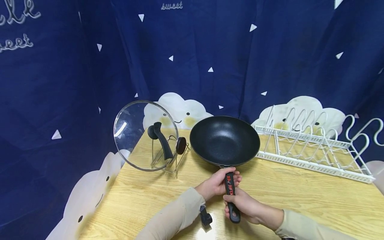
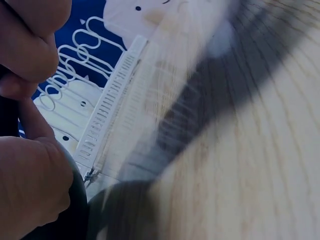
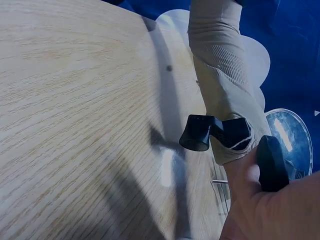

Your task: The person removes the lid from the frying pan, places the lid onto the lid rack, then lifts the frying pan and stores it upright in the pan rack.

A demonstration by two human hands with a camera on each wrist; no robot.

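The left hand (image 1: 216,182) grips the black handle (image 1: 230,187) close to where it meets the pan, thumb laid across the top and fingertips showing on the far side. The right hand (image 1: 246,206) grips the same handle lower down, its thumb over the top just above the end with the hanging hole.

The handle looks like stiff moulded plastic and should give a sure hold. The wok (image 1: 224,141) it belongs to is probably fairly heavy and front-weighted, so the two-handed hold, with one hand near the neck, seems the right place to take the load. Its coated inside would likely be slippery to pinch and could scratch; the body looks rigid.

The wok is round, deep and black with a soft sheen in the bowl, and red lettering runs along the handle. It faces upward over the wooden table (image 1: 318,196); whether its base touches the wood I cannot tell. It sits between a clear glass lid (image 1: 129,130), leaning upright in a wire stand (image 1: 176,166) to the left, and a white dish rack (image 1: 312,167) just beside it on the right.
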